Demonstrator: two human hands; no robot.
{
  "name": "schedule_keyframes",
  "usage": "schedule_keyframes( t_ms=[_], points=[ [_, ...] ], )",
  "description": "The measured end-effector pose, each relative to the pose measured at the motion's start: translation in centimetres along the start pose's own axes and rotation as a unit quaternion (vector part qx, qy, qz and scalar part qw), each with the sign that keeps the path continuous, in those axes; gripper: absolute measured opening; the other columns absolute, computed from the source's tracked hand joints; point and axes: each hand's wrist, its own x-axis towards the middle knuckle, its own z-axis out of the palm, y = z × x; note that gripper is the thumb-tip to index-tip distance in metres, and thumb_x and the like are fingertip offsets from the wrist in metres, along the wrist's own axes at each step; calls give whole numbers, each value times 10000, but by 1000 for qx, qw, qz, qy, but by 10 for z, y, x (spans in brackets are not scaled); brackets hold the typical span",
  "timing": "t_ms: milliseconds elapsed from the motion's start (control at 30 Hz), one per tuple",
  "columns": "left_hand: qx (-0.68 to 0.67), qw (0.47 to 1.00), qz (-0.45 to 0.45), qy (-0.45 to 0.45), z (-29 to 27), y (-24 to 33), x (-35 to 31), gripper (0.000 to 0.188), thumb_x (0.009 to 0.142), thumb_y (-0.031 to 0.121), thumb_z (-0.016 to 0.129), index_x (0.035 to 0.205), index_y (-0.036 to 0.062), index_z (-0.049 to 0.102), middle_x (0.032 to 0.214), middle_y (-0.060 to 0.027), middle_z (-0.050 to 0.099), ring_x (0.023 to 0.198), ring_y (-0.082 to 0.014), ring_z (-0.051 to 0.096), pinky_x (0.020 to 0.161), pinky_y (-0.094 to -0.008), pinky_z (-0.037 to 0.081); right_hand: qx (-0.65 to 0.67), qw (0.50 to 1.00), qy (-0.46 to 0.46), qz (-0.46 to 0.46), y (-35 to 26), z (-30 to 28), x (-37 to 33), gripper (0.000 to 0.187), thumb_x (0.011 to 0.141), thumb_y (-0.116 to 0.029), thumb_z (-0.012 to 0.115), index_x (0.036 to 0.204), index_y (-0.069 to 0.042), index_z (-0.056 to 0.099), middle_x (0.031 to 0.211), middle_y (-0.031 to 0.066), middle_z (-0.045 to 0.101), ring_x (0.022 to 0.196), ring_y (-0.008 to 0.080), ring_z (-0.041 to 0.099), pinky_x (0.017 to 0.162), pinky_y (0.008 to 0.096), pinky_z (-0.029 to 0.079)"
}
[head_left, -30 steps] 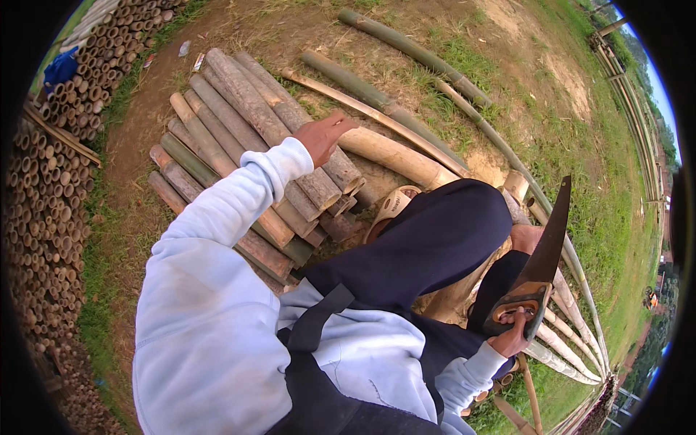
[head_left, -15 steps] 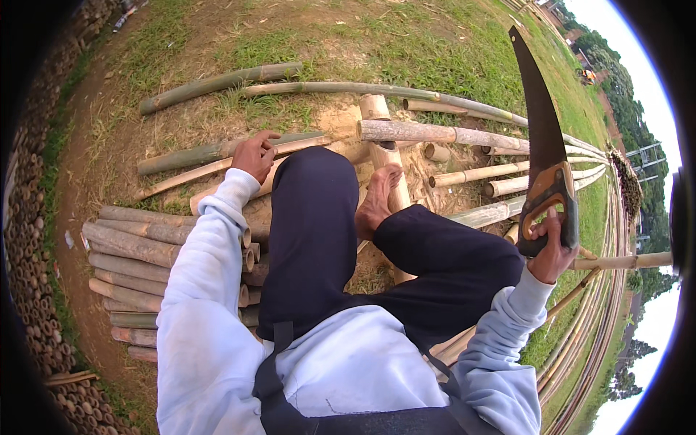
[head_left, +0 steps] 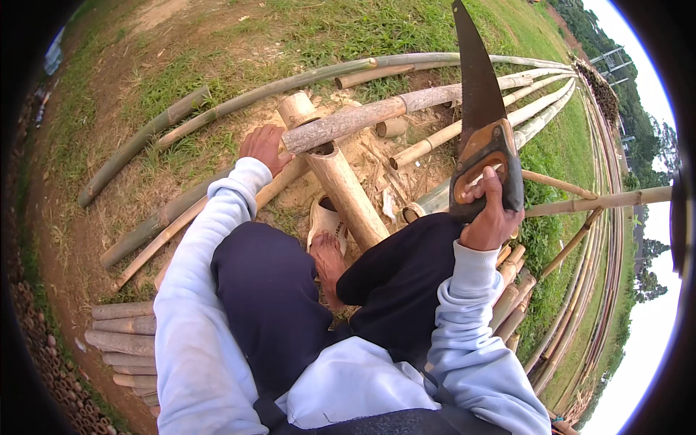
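My right hand (head_left: 491, 214) is closed around the wooden handle of a handsaw (head_left: 482, 94), its dark blade pointing up and away from me. At the near cut end of a bamboo pole (head_left: 348, 122), my left hand (head_left: 267, 148) has its fingers and thumb apart, not wrapped round the pole. Whether the fingertips press on that end is hard to see. The pole rests across a thick bamboo post (head_left: 348, 192) that slants toward me, with a short stub of bamboo (head_left: 297, 109) beyond it. My bare foot (head_left: 328, 264) is beside the post, by a pale slipper (head_left: 326, 221).
Green bamboo lengths (head_left: 141, 145) lie on the grass at left. Cut pieces (head_left: 123, 326) are stacked at lower left. Several long poles (head_left: 428, 148) run away to the right. Sawdust (head_left: 366, 163) covers the ground around the post. A horizontal bamboo rail (head_left: 602, 203) stands at right.
My left hand has moved from a bamboo length at left to the cut end of the pole on the post. The saw stays in my right hand. The view has shifted and come closer.
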Motion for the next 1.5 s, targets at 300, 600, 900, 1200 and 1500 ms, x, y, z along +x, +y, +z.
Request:
schedule_keyframes(
  t_ms=[300,600,900,1200,1500],
  points=[
    [3,971,-210,-110,31,49,48,1045,651,538,890,1411,15,399,1448,-217,499,1342,-380,487,1104,-515,398,-15,997,21,76,9,-9,4,143,912,-57,742,887,-14,608,677,30,594,597,110,582,559,259,464],
    [-484,782,-360,-158,127,-36,52,883,659,731,794,1149,7,673,931,-115,691,741,-290,669,681,-489,461,20,996,13,82,19,-10,5,150,906,-50,750,968,2,624,714,1,591,560,66,549,502,227,433],
    [-507,790,-332,-97,136,-60,59,767,689,724,782,901,-9,702,737,-123,684,566,-240,638,512,-362,462,16,998,-19,62,11,10,10,142,907,-52,745,966,-2,627,695,7,592,533,77,547,480,240,429],
    [-605,731,-314,-21,104,-156,-41,560,781,549,813,968,27,737,797,-75,684,632,-165,645,552,-296,500,83,995,4,59,8,18,-4,89,903,-10,715,930,20,636,661,59,593,552,136,563,530,282,473],
    [-650,631,-406,122,34,-306,-261,491,840,444,774,1203,127,679,1109,-21,720,953,-190,679,754,-346,521,81,995,-12,48,11,6,0,149,893,-22,701,1014,-4,616,685,30,512,571,139,516,546,294,475]
  ],
)
